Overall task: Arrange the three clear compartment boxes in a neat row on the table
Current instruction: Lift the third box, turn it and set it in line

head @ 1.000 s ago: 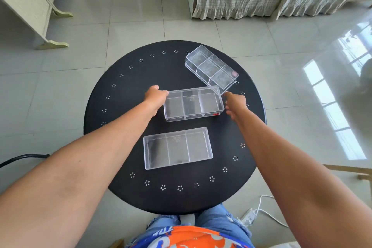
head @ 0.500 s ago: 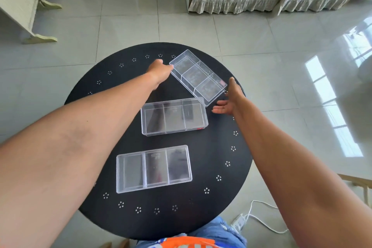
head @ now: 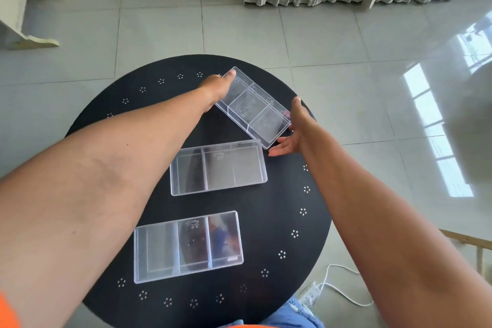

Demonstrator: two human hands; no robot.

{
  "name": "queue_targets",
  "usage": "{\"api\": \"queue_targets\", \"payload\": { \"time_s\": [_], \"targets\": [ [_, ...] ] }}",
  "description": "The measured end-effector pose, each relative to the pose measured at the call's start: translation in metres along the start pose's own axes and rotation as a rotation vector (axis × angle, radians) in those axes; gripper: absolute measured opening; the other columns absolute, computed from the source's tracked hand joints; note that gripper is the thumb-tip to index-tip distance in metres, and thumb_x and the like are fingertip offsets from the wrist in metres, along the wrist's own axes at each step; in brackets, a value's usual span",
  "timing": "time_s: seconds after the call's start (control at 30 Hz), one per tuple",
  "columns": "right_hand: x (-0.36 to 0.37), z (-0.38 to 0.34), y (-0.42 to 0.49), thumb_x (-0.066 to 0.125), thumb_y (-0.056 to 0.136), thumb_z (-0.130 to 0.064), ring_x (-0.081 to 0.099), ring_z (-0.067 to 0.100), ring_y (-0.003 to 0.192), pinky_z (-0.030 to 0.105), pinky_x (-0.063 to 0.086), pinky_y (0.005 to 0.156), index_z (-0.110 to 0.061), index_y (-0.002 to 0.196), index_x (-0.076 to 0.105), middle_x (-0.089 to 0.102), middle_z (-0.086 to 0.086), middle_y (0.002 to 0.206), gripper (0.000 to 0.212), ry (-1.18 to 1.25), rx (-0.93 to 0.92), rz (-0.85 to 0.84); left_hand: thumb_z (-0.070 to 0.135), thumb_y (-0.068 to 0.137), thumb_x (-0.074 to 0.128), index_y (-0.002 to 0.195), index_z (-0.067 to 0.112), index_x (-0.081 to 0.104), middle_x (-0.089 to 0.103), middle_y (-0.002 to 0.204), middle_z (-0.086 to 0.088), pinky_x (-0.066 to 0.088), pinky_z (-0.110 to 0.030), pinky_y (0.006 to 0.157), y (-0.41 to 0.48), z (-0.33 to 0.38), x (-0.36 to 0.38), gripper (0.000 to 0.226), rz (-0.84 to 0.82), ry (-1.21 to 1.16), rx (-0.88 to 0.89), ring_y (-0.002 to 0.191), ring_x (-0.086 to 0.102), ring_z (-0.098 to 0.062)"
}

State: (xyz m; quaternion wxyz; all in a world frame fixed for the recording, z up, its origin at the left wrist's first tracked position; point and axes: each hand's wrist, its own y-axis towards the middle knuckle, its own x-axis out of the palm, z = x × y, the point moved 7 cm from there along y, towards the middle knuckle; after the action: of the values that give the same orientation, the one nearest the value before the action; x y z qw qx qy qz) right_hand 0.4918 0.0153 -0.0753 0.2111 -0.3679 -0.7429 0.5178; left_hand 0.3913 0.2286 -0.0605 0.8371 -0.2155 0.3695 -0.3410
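far box: (head: 251, 108) skewed diagonal at the back of the round black table (head: 279, 221), its near corner just beside the middle box (head: 218, 168), maybe touching, we can't tell.
middle box: lies roughly square to us, centre of table.
near box: (head: 188, 245) also roughly square, but offset left of the middle one, well apart from it.
left hand: (head: 217, 86) on the far box's upper-left end, fingers against the short wall; looks like a light pinch or push, we can't tell if it's truly clamped.
right hand: (head: 291, 130) open, palm against the box's lower-right end, fingers spread under the corner; not wrapped around anything.
step: we judge we're about to swing the far box parallel to the other two.
risk 1: rotating it in place could drag the near corner into the middle box and knock that one out of line.
risk 2: far box sits close to the table's back-right edge; a hard push from the left could slide it off.
risk 3: slick plastic, open right hand, so the box may slip or tip if lifted.
risk 4: near box's offset leaves the row crooked.
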Motion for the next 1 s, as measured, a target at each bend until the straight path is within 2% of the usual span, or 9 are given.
{"api": "queue_targets", "payload": {
  "time_s": [0.1,0.17,0.23,0.37,0.57,0.67,0.77,0.93,1.0],
  "targets": [
    [0.004,-0.001,-0.005,0.022,0.090,-0.074,0.058,0.047,0.086,0.070,0.047,0.087,-0.026,0.150,0.029,0.037,0.016,0.119,0.077,-0.018,0.007,0.013,0.083,0.069,0.032,0.143,0.022,0.045,0.053,0.143,-0.007,0.043,-0.052,0.106,0.010,-0.009,0.000,0.096,0.017,0.030,0.004,0.132,0.049,-0.038],
    [0.007,-0.003,-0.006,0.021,0.090,-0.074,0.058,0.051,0.097,0.070,0.048,0.086,-0.026,0.151,0.030,0.038,0.018,0.138,0.077,-0.037,0.009,0.009,0.087,0.057,0.034,0.140,0.023,0.048,0.056,0.139,-0.007,0.043,-0.053,0.105,0.014,-0.017,-0.004,0.106,0.036,0.008,-0.007,0.132,0.048,-0.037],
    [0.009,-0.006,-0.008,0.020,0.089,-0.075,0.056,0.055,0.109,0.070,0.048,0.087,-0.027,0.151,0.031,0.033,0.018,0.150,0.079,-0.034,0.008,0.010,0.087,0.059,0.039,0.139,0.021,0.049,0.055,0.138,-0.003,0.043,-0.050,0.105,0.008,-0.019,-0.009,0.104,0.034,-0.041,-0.002,0.130,0.048,-0.031],
    [0.017,-0.010,-0.009,0.019,0.082,-0.082,0.059,0.053,0.111,0.069,0.051,0.082,-0.031,0.151,0.027,0.043,0.024,0.144,0.086,0.026,-0.002,-0.010,0.084,0.062,0.043,0.130,0.018,0.053,0.058,0.128,-0.003,0.048,-0.047,0.098,-0.003,-0.023,-0.023,0.095,0.077,-0.172,0.013,0.122,0.053,-0.027],
    [0.032,-0.032,-0.012,0.029,0.088,-0.071,0.045,0.048,0.127,0.067,0.050,0.046,-0.030,0.151,0.024,0.034,0.006,0.152,0.075,0.056,-0.173,0.036,0.081,0.071,0.046,0.152,0.032,0.022,0.019,0.160,0.001,0.050,-0.029,0.063,-0.026,-0.022,-0.041,0.098,0.168,-0.347,0.029,0.142,0.030,-0.030],
    [0.038,-0.043,-0.020,0.037,0.094,-0.049,0.044,0.042,0.124,0.066,0.054,0.065,-0.023,0.143,0.033,0.040,0.005,0.140,0.055,0.072,-0.287,0.063,0.084,0.075,0.037,0.142,0.035,0.042,0.024,0.152,-0.003,0.056,-0.036,0.076,-0.035,-0.022,-0.052,0.083,0.156,-0.377,0.004,0.135,0.036,-0.026],
    [0.042,-0.048,-0.025,0.044,0.087,-0.042,0.048,0.030,0.109,0.061,0.049,0.085,-0.026,0.133,0.042,0.046,0.001,0.122,0.049,0.143,-0.388,0.071,0.089,0.065,0.043,0.136,0.034,0.044,0.030,0.150,0.004,0.054,-0.052,0.088,-0.048,-0.017,-0.062,0.090,0.111,-0.522,-0.020,0.134,0.035,-0.023],
    [0.048,-0.052,-0.037,0.051,0.078,-0.042,0.052,0.029,0.102,0.042,0.046,0.072,-0.028,0.108,0.058,0.051,-0.001,0.109,0.033,0.202,-0.447,-0.007,0.054,0.078,0.067,0.130,0.025,0.048,0.039,0.128,0.002,0.046,-0.059,0.096,-0.066,-0.006,-0.075,0.063,0.090,-0.697,-0.024,0.115,0.038,-0.020],
    [0.047,-0.053,-0.039,0.050,0.081,-0.044,0.055,0.028,0.099,0.042,0.046,0.071,-0.027,0.105,0.058,0.053,0.001,0.107,0.031,0.217,-0.436,-0.054,0.047,0.078,0.069,0.119,0.024,0.049,0.042,0.125,0.001,0.046,-0.057,0.096,-0.071,-0.003,-0.079,0.051,0.099,-0.719,0.008,0.115,0.040,-0.019]
  ]
}}
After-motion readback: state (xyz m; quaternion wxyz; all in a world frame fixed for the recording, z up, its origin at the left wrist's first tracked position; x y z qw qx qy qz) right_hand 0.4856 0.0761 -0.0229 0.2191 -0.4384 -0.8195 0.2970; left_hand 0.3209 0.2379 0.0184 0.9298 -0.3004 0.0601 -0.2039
